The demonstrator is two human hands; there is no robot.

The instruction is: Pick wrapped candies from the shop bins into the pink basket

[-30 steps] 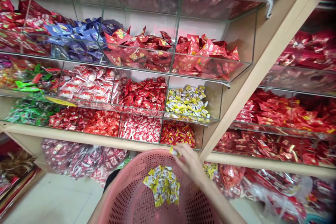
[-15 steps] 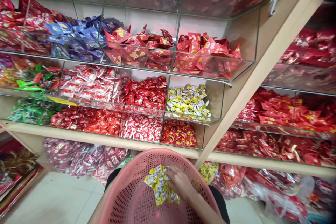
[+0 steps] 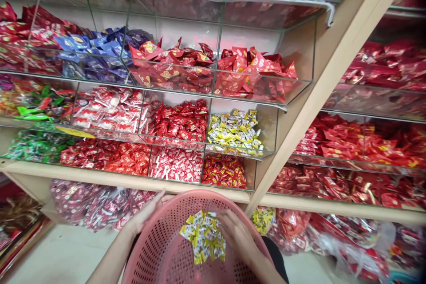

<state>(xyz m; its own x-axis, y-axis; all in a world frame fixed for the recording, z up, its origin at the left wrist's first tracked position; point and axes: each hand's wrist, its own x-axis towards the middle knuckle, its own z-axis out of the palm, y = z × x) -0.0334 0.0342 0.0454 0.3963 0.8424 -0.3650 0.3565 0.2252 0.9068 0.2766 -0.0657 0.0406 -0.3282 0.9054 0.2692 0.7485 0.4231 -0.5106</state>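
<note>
A pink perforated plastic basket (image 3: pixel 156 239) fills the bottom middle of the view. Inside it lies a pile of yellow-and-white wrapped candies (image 3: pixel 204 237). My right hand (image 3: pixel 234 230) reaches into the basket over the pile's right edge, with its fingers bent side by side against the candies; whether it grips any is hidden. At the basket's upper left rim is my left hand (image 3: pixel 149 208), its fingers apart and nothing in it, near the shelf's bottom board.
Glass-fronted shelves (image 3: pixel 179 179) hold red, blue, green and yellow wrapped candies in compartments. A slanting wooden upright (image 3: pixel 319 84) divides the shelves. Plastic bags of candy (image 3: pixel 100 204) lie on the floor beneath, with more at the right (image 3: pixel 353 244).
My left hand has come up into view beside the basket's left rim. My right hand remains at the candy pile. The view has shifted slightly, showing more of the top shelf.
</note>
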